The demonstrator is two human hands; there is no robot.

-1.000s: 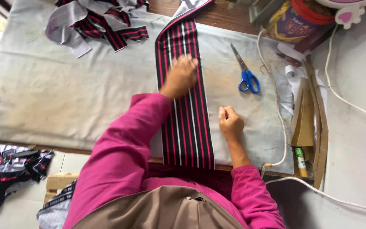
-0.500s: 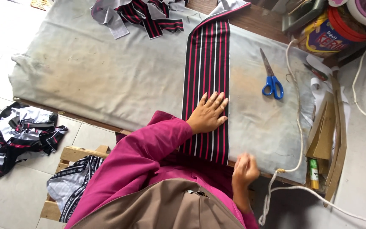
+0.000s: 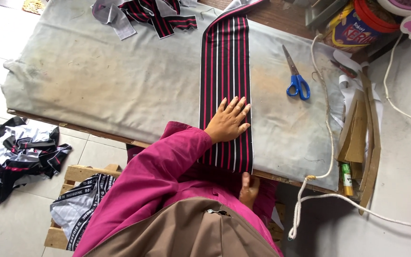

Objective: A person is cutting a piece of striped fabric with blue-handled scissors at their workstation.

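A long strip of black fabric with red and white stripes (image 3: 225, 66) lies lengthwise on the grey padded table (image 3: 120, 85), running from the far edge to the near edge. My left hand (image 3: 228, 121) rests flat on the strip near the table's front edge, fingers spread. My right hand (image 3: 249, 189) is below the front edge of the table, at the hanging end of the strip; its fingers are mostly hidden, so its grip is unclear. My pink sleeve covers the lower part of the strip.
Blue-handled scissors (image 3: 296, 76) lie right of the strip. Striped fabric scraps (image 3: 153, 12) sit at the far edge. A white cord (image 3: 327, 119) runs down the right side beside cardboard pieces (image 3: 357, 133). Fabric piles (image 3: 15, 152) lie on the floor at left.
My left hand slid along the strip toward me, from mid-table to the front edge. My right hand dropped off the table top to below the front edge.
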